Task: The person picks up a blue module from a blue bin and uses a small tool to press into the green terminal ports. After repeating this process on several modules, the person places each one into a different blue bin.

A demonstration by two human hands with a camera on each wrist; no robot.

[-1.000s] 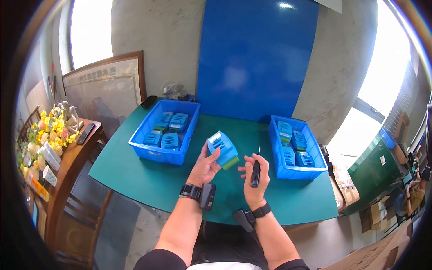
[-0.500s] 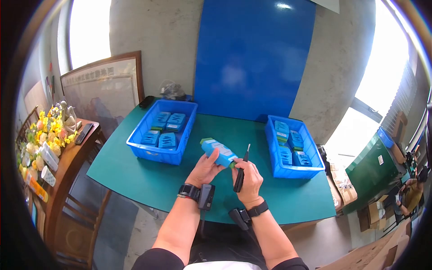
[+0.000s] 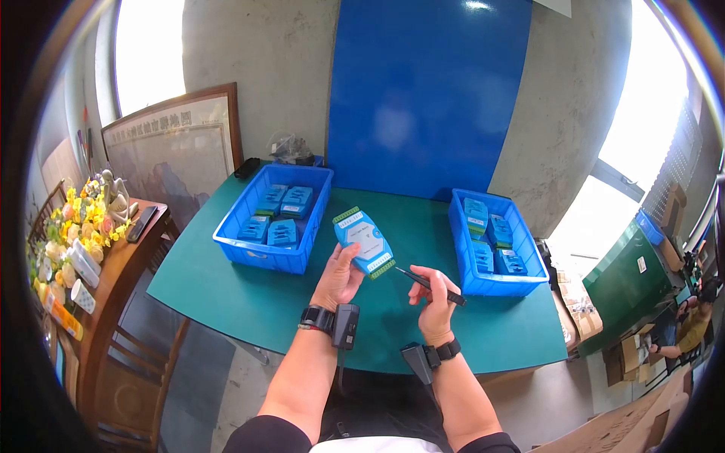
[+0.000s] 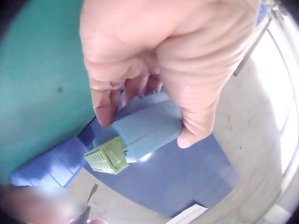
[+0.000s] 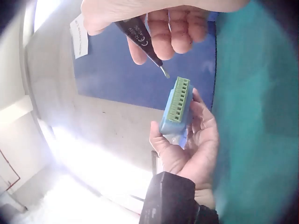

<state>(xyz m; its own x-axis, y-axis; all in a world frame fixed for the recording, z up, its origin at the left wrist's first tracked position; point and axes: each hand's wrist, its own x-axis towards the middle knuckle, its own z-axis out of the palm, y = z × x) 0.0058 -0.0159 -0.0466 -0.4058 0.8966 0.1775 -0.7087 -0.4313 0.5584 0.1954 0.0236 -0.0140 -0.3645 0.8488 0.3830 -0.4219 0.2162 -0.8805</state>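
Note:
In the head view my left hand (image 3: 338, 281) grips a blue electronic module (image 3: 365, 240) above the table, thumb on its labelled face. Green terminal blocks run along two opposite ends of the module. The right wrist view shows one terminal block (image 5: 179, 100) with its row of openings facing that camera. My right hand (image 3: 433, 306) holds a black test screwdriver (image 5: 140, 38) with printed markings and a flat metal tip. That tip points at the module's near-right terminal block, a short distance from it. From the left wrist, the thumb and fingers press opposite sides of the module.
On the green table (image 3: 204, 287), a blue bin (image 3: 260, 260) at left and another blue bin (image 3: 502, 287) at right each contain several similar modules. A wooden side table (image 3: 113, 302) with flowers stands further left. A blue panel (image 3: 427, 98) rises behind the table.
The module has been turned in my left hand, so its labelled face now shows to the head camera. My right hand came close to it, then drew back right, and the screwdriver swung from upright to pointing left.

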